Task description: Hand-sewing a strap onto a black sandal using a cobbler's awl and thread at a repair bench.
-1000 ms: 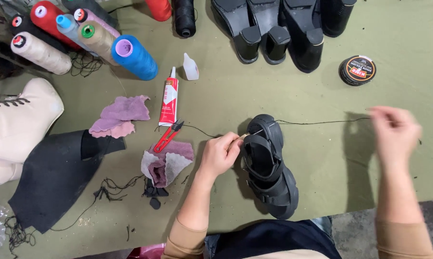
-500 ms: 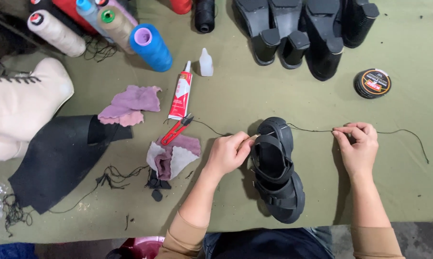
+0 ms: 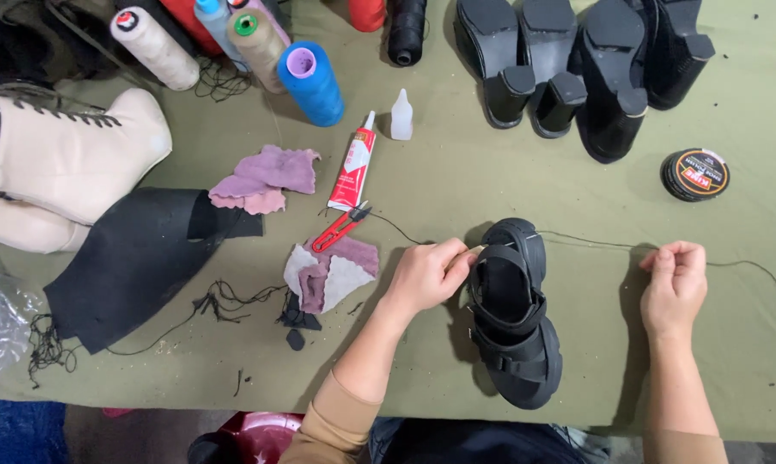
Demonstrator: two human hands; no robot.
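The right hand has drawn nearer the black sandal, pinching the black thread. The left hand pinches the sandal's edge at frame centre

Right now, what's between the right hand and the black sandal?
Head view: only a taut dark thread over bare green table cover, running from the right hand to the black sandal.

Black chunky-soled sandal: strapped, upright on its sole, toe pointing far, lying near centre of the surface. Black thread: thin, drawn taut from sandal's far end rightward, tail curving right.
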